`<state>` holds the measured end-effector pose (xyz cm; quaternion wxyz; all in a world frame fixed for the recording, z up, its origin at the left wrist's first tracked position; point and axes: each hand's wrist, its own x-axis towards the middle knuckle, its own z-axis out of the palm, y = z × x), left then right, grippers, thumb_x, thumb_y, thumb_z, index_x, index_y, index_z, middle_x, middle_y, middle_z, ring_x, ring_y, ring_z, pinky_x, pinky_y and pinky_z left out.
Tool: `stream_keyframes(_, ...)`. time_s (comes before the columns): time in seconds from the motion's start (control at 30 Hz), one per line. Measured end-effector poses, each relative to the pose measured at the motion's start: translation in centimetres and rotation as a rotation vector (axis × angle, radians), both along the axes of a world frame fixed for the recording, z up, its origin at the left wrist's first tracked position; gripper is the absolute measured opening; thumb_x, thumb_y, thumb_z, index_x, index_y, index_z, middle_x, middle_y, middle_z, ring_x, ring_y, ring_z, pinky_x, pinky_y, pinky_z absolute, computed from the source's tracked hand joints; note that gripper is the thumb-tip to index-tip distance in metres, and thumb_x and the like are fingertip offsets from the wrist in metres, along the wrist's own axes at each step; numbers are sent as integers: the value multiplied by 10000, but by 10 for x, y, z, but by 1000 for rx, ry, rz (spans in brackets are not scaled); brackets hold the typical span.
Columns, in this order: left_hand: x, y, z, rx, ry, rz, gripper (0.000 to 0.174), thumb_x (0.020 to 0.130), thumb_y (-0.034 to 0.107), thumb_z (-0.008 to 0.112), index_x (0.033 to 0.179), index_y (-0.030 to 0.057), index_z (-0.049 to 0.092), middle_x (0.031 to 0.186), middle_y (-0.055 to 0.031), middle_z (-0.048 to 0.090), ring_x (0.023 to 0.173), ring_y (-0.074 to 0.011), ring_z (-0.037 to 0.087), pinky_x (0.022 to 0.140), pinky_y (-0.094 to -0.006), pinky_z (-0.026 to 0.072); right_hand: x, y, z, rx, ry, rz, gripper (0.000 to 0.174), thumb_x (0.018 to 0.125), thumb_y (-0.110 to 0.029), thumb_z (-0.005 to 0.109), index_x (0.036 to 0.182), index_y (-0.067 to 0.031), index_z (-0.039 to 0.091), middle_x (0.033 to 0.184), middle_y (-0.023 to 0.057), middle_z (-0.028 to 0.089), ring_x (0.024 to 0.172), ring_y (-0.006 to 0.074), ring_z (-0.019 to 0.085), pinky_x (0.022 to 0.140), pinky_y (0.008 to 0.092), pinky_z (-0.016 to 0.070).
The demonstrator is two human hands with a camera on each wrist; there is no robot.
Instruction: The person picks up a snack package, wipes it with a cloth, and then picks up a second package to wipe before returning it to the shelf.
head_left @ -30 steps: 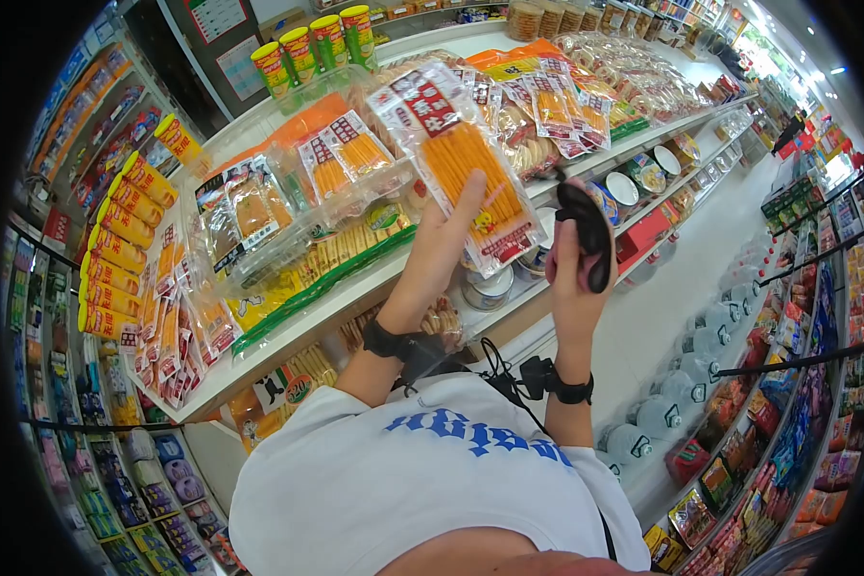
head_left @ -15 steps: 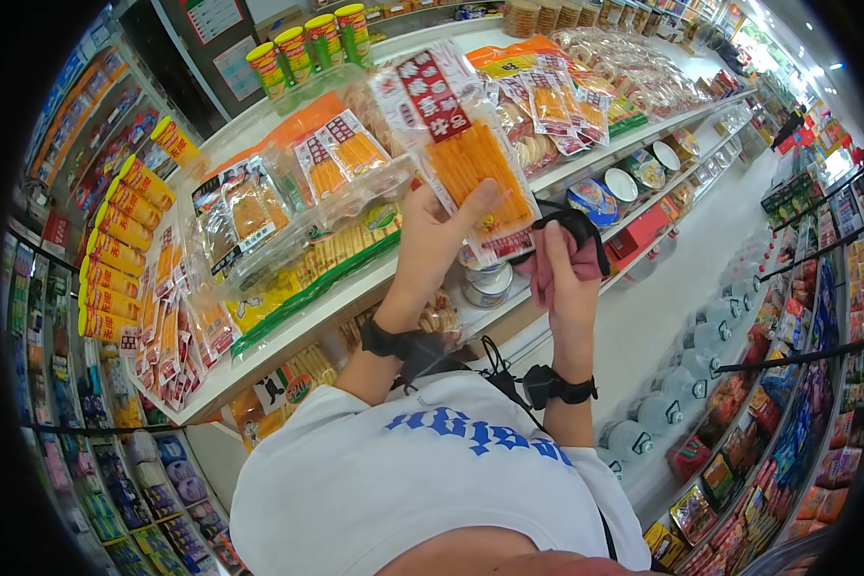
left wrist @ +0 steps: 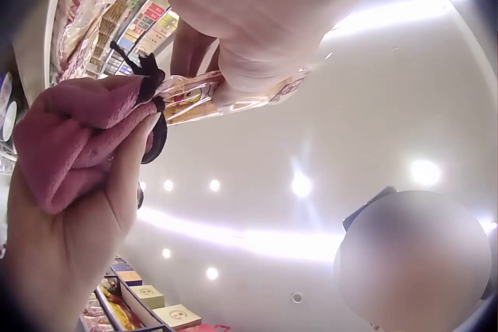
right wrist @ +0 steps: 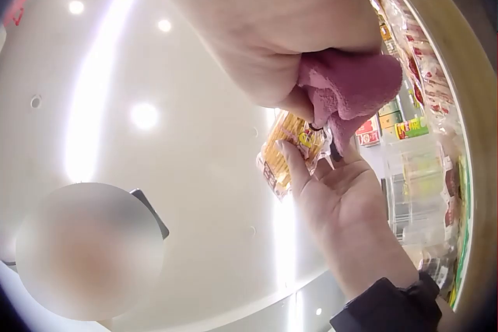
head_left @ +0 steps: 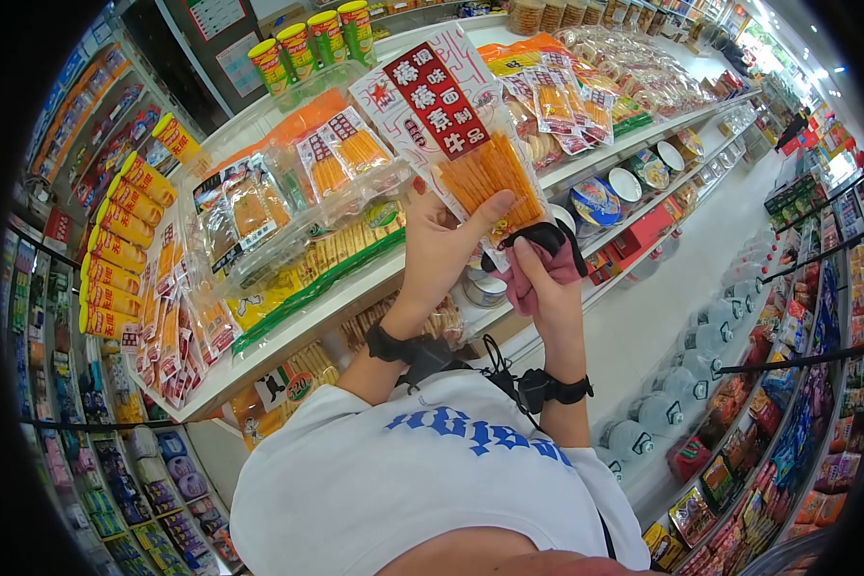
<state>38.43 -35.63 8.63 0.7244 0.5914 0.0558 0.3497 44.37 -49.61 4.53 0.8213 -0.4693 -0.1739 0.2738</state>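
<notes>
My left hand (head_left: 444, 245) grips a clear snack packet (head_left: 442, 106) by its lower part, thumb across the front. Orange sticks show through the packet's window, below a dark red label with white characters. In my right hand (head_left: 554, 298) is a bunched pink cloth with black edging (head_left: 520, 288), pinched under the thumb. The cloth lies right at the packet's bottom corner. In the left wrist view the pink cloth (left wrist: 78, 129) has a black drawstring-like end, close to the packet's edge (left wrist: 191, 98). The right wrist view shows the left thumb on the packet (right wrist: 288, 141).
A white shelf (head_left: 211, 398) ahead carries a clear plastic bin (head_left: 355, 187), similar packets (head_left: 178, 326), yellow canisters (head_left: 115, 250) and green cans (head_left: 326, 38). Bowls (head_left: 595, 202) stand on a lower tier. Large water bottles (head_left: 658, 413) line the aisle floor at right.
My right hand has moved left with the cloth, up to the packet's lower corner. The cloth is now bunched with more pink showing. The packet has turned its label more toward the head camera.
</notes>
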Motion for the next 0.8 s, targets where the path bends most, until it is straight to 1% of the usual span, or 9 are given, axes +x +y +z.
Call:
stream_keyframes(0.13, 3, -1, -1, -6, -46, -18, 274, 908, 146, 745, 1107, -33, 687, 1052, -90, 735, 937, -122, 686, 844, -272, 534, -2, -1, 5, -53, 7, -21, 162, 958, -124, 662, 1074, -36, 592, 807, 43, 645, 519, 67, 550, 374, 214, 380)
stream_keyframes(0.23, 3, 0, -2, -17, 5, 3, 274, 909, 150, 747, 1105, -32, 689, 1023, -77, 739, 911, -123, 687, 833, -277, 533, 0, -3, 2, -78, -32, -31, 154, 966, -154, 656, 1062, -46, 603, 807, 41, 651, 510, 77, 555, 374, 228, 388)
stream_keyframes(0.33, 5, 6, -10, 335, 41, 236, 342, 867, 73, 734, 1185, -29, 659, 1121, -94, 700, 899, -153, 659, 751, -297, 518, 9, 2, -1, -125, -54, -286, 175, 987, -204, 632, 1087, -61, 613, 862, 37, 670, 527, 85, 575, 362, 232, 377)
stream_keyframes(0.37, 4, 7, -9, 495, 32, 306, 373, 829, 40, 720, 1189, -37, 655, 1174, -111, 669, 960, -193, 636, 798, -318, 510, 11, -1, 3, -72, -87, -321, 256, 1009, -300, 598, 1044, -49, 631, 749, 23, 653, 567, 74, 578, 449, 222, 422)
stream_keyframes(0.43, 1, 6, 2, 817, 9, 444, 445, 754, -25, 690, 1196, -52, 648, 1281, -144, 606, 1083, -272, 590, 891, -361, 493, 18, -6, -1, 130, -75, -308, 275, 1032, -254, 546, 1192, -39, 605, 974, 72, 693, 804, 124, 663, 652, 275, 539)
stream_keyframes(0.53, 7, -14, -4, 1068, -30, 210, 609, 679, -5, 665, 1286, 1, 614, 1403, -176, 483, 1214, -349, 474, 998, -406, 437, 4, -8, -11, 284, 38, -237, 332, 1053, -266, 484, 1268, -24, 555, 1111, 99, 673, 990, 168, 661, 856, 300, 539)
stream_keyframes(0.6, 4, -32, 3, 1098, 6, 168, 691, 672, -3, 666, 1356, 38, 573, 1440, -151, 470, 1238, -348, 454, 981, -413, 439, 30, -26, -53, 599, -39, 175, 425, 1060, -268, 434, 1411, -30, 426, 1353, 128, 554, 1206, 242, 584, 1009, 373, 489)
stream_keyframes(0.7, -1, -40, 12, 1096, -21, 38, 789, 672, 40, 677, 1440, 108, 514, 1497, -153, 423, 1224, -357, 445, 987, -411, 420, 14, -33, -23, 324, 183, -148, 501, 1056, -322, 389, 1474, -47, 361, 1438, 141, 490, 1296, 280, 521, 1081, 440, 435)
stream_keyframes(0.8, 1, -42, 12, 1157, -159, 24, 703, 646, 54, 702, 1337, 164, 636, 1487, -147, 455, 1170, -348, 463, 1000, -414, 414, 16, -36, -28, 552, 319, -49, 536, 1043, -353, 361, 1490, -57, 347, 1464, 142, 468, 1317, 294, 504, 1101, 463, 416)
